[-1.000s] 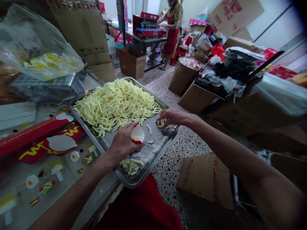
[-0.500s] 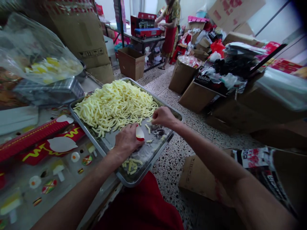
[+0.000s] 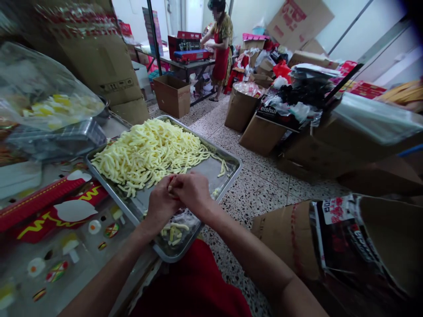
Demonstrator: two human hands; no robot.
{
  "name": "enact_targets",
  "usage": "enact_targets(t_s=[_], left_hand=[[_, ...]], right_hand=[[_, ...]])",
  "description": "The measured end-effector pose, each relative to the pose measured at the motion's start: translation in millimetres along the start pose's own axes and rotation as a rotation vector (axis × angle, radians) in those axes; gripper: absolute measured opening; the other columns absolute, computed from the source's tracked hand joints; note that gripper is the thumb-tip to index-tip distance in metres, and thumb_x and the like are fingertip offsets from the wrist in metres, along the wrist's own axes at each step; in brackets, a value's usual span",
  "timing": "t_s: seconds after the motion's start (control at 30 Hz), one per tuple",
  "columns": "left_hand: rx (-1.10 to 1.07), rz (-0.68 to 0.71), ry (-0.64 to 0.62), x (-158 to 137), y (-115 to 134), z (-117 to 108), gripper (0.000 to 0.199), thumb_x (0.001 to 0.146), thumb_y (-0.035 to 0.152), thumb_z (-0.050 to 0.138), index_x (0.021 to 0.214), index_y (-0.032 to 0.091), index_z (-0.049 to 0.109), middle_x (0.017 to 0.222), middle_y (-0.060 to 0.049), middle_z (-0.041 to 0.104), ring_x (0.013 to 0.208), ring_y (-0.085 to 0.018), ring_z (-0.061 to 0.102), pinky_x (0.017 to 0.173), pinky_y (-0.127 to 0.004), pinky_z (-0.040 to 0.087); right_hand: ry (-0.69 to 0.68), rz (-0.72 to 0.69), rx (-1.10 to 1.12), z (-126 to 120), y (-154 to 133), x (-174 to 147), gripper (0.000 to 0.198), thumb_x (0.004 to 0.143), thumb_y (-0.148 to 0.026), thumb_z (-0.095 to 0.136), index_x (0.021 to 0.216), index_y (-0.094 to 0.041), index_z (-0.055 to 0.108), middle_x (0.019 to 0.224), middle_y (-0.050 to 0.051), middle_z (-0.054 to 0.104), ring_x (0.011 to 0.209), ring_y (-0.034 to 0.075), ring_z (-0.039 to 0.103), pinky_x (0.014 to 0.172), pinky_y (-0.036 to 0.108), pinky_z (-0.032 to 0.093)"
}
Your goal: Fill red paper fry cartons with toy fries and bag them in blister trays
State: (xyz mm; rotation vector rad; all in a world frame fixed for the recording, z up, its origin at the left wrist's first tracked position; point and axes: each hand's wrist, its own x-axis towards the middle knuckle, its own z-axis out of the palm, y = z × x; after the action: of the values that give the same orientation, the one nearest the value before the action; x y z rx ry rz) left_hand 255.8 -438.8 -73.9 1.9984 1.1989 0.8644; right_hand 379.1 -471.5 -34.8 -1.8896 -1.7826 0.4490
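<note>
Your left hand [image 3: 162, 199] and right hand [image 3: 192, 188] meet over the tray [image 3: 142, 202], fingers curled in and knuckles touching. A pale bit shows at the right fingertips, but you cannot tell whether it is gripped, and what sits inside the left hand is hidden.

One big heap of pale yellow sticks [image 3: 150, 149] lies just beyond both hands, too many to count, their long axes turned every way. A few stray sticks [image 3: 223, 166] lie beyond the right hand at the tray's right corner, and a small cluster [image 3: 174, 232] of short pieces, too tangled for a sure count, lies on the near side of the hands. One tray corner points toward you.

To the left of your left hand are one nested stack of red cartons [image 3: 36, 200] and one red carton with a yellow zigzag [image 3: 51, 222]. Both run lengthwise from near left to far right, pale rounded flaps uppermost. One clear bag [image 3: 49, 105] with yellow and white pieces sits farther left. One cardboard box [image 3: 284, 233] stands right of your right forearm.
</note>
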Motion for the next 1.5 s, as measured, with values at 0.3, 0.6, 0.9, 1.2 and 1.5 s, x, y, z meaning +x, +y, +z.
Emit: enact_targets(t_s=[0.3,0.6,0.9,1.2,1.5], left_hand=[[0.154,0.001,-0.048,17.1,-9.3,-15.3,0.074,0.062,0.043,0.086,0.127,0.022,0.060,0.125,-0.007,0.070,0.111,-0.028,0.067,0.102,-0.040,0.051],[0.152,0.143,-0.095,13.9,-12.4,-23.5,0.081,0.063,0.048,0.090,0.134,0.023,0.057,0.133,-0.007,0.066,0.120,-0.028,0.064,0.108,-0.038,0.048],[0.130,0.061,-0.075,4.5,-8.5,-29.7,0.082,0.063,0.052,0.089,0.132,0.023,0.058,0.130,-0.007,0.068,0.115,-0.028,0.066,0.106,-0.039,0.049],[0.175,0.102,-0.145,15.0,12.7,-20.2,0.079,0.064,0.044,0.089,0.133,0.019,0.058,0.133,-0.010,0.067,0.119,-0.030,0.065,0.106,-0.041,0.049],[0.232,0.048,-0.226,32.2,9.1,3.0,0.083,0.060,0.038,0.090,0.133,0.016,0.059,0.132,-0.013,0.068,0.119,-0.033,0.065,0.103,-0.045,0.051]], right_hand=[[0.065,0.014,-0.118,-67.8,59.0,51.6,0.022,0.096,-0.026,0.059,0.106,-0.019,0.077,0.098,0.006,0.077,0.082,0.016,0.067,0.074,0.027,0.048],[-0.132,0.080,-0.627,-100.6,123.7,98.0,0.014,0.076,-0.017,0.071,0.087,-0.017,0.080,0.090,0.011,0.077,0.085,0.024,0.068,0.074,0.030,0.047],[-0.139,0.466,0.285,-115.4,161.5,56.0,0.032,0.057,-0.014,0.084,0.089,-0.011,0.077,0.057,0.002,0.067,0.054,0.017,0.064,0.053,0.027,0.050],[-0.131,0.480,-0.264,-87.0,142.3,54.2,0.020,0.067,-0.030,0.086,0.065,-0.014,0.075,0.061,0.006,0.069,0.060,0.016,0.065,0.058,0.025,0.048],[-0.079,0.464,-0.410,-73.9,137.2,52.8,0.015,0.072,-0.015,0.072,0.084,-0.016,0.082,0.071,0.009,0.074,0.075,0.021,0.069,0.071,0.029,0.050]])
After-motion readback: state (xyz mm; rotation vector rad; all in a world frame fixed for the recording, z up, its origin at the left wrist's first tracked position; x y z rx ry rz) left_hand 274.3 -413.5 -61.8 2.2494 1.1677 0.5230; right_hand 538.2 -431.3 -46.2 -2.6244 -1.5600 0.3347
